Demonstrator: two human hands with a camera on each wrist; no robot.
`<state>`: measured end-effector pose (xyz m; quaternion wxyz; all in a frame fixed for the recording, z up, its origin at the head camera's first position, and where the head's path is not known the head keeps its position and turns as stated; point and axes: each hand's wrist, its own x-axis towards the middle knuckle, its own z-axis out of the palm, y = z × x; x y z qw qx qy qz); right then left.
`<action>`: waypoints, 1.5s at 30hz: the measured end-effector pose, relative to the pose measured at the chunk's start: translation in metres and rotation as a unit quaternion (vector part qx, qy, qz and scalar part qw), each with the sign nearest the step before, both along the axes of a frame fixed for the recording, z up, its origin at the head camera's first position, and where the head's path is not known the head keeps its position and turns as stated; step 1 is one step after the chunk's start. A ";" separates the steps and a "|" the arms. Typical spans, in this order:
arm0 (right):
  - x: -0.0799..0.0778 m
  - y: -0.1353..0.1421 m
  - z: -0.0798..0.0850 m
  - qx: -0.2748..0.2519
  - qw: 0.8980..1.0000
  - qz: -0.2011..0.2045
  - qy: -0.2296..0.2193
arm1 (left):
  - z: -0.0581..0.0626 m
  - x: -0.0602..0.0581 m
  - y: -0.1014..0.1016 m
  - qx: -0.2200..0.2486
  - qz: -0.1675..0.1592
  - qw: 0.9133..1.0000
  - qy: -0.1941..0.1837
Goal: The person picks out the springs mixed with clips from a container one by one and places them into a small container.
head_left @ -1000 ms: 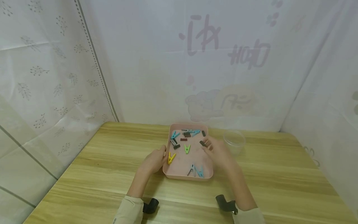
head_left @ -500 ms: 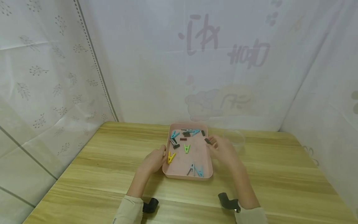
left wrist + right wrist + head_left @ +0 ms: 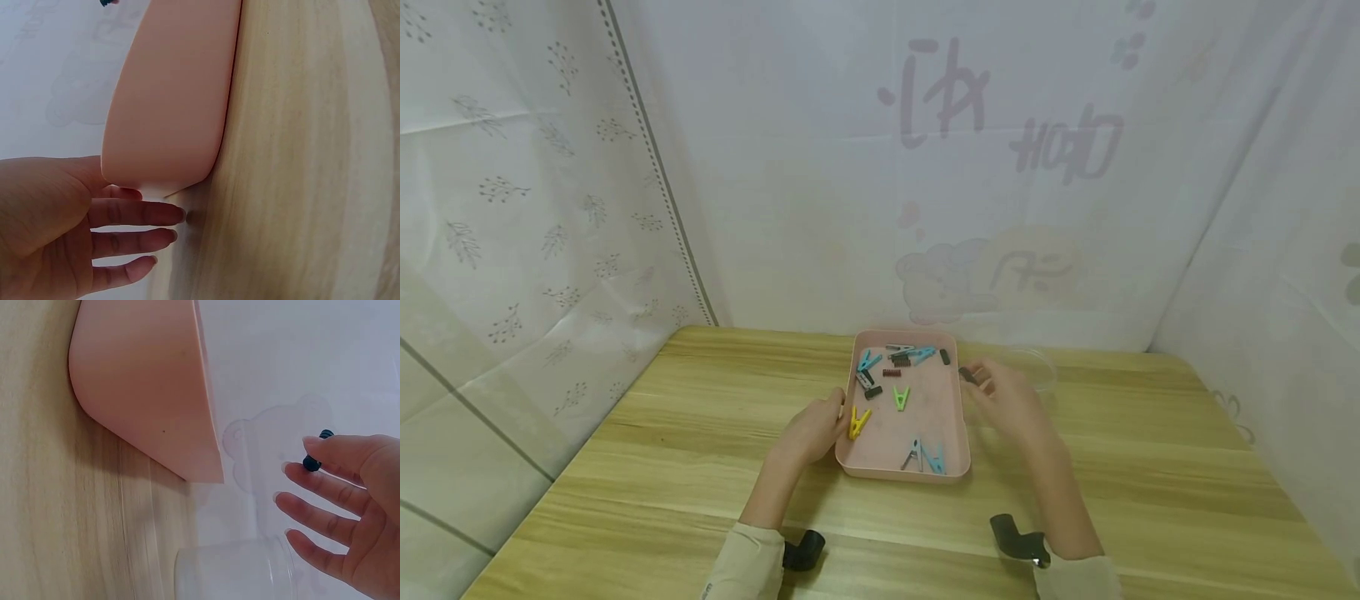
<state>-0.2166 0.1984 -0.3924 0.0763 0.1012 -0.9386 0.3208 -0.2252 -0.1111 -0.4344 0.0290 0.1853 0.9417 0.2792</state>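
Observation:
A pink tray (image 3: 936, 417) on the table holds several clothespins, small coil springs and dark pieces. My left hand (image 3: 812, 429) is at the tray's left side, touching its rim near the yellow clothespin (image 3: 859, 422). Three of its fingers (image 3: 134, 242) stretch out straight past the tray's corner; the thumb tip is hidden behind the wall. Just outside the tray's right rim, my right hand (image 3: 1003, 398) pinches a small dark ridged cylinder (image 3: 311, 462) between thumb and forefinger, its other fingers spread. A green clothespin (image 3: 901, 398) lies mid-tray.
Behind my right hand, right of the tray, stands a clear plastic tub (image 3: 234, 569), partly covered by the hand in the head view. Blue clothespins (image 3: 936, 458) lie at the tray's near end. A patterned white curtain (image 3: 805, 208) rises behind the wooden table (image 3: 700, 400).
My right hand has moved right, from over the tray to outside its right rim, carrying the small dark ridged cylinder. The left hand and tray have stayed nearly still.

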 end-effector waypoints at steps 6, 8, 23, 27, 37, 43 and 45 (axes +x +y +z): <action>-0.001 0.005 -0.001 -0.004 1.000 -0.007 0.013 | -0.001 0.000 0.001 0.004 0.003 1.000 -0.011; 0.000 0.007 0.000 -0.005 1.000 -0.009 0.014 | -0.001 0.000 0.001 0.007 0.001 1.000 -0.012; 0.003 0.025 0.004 -0.034 0.999 -0.026 0.016 | 0.000 0.001 0.001 0.006 -0.004 1.000 -0.003; 0.003 0.029 0.004 -0.033 0.999 -0.025 0.025 | 0.000 0.001 0.001 0.002 -0.003 1.000 -0.003; 0.003 0.036 0.005 -0.036 0.999 -0.036 0.018 | 0.003 0.003 0.002 -0.005 0.010 1.000 -0.002; 0.004 0.042 0.006 -0.035 0.998 -0.045 0.005 | 0.003 0.003 0.002 -0.007 0.010 1.000 -0.004; 0.004 0.044 0.007 -0.033 0.998 -0.046 0.002 | 0.003 0.003 0.002 -0.007 0.009 1.000 -0.005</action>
